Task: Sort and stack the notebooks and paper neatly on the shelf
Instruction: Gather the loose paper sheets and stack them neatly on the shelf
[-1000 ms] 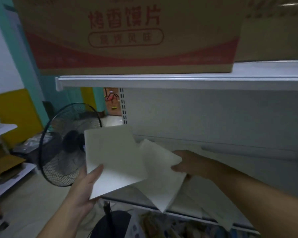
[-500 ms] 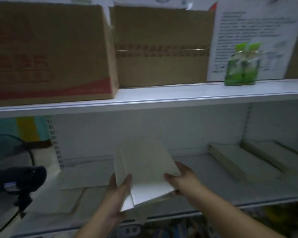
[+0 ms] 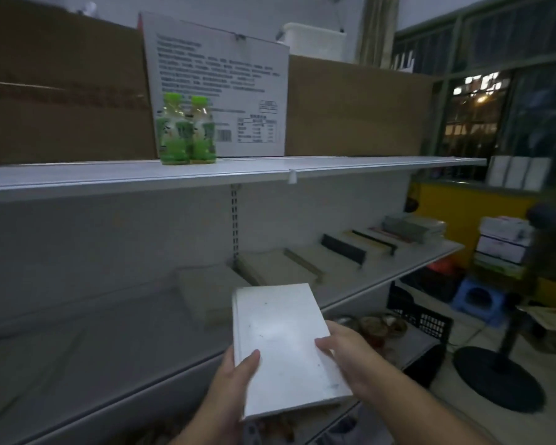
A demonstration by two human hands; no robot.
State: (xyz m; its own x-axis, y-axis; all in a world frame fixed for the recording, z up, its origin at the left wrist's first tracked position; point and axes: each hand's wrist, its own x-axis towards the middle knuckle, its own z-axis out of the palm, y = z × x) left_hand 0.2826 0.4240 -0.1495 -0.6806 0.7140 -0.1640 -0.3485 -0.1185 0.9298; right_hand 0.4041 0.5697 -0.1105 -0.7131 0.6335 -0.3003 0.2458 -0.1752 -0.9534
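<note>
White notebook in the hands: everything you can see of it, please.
The white notebook is a plain closed rectangle with a groove along its left edge like a cover hinge, a few dark specks on the face and no visible print. Its near edge shows some thickness. It is held in the air before the shelf, cover up, tilted toward the camera. The left hand grips its near left side, thumb on top; the right hand holds the right edge.

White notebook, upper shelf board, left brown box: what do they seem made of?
White notebook: stiff card or board cover, smooth with a faint sheen. Upper shelf board: probably painted metal, thin with a folded front lip. Left brown box: matte cardboard, by its colour and taped seam.
</note>
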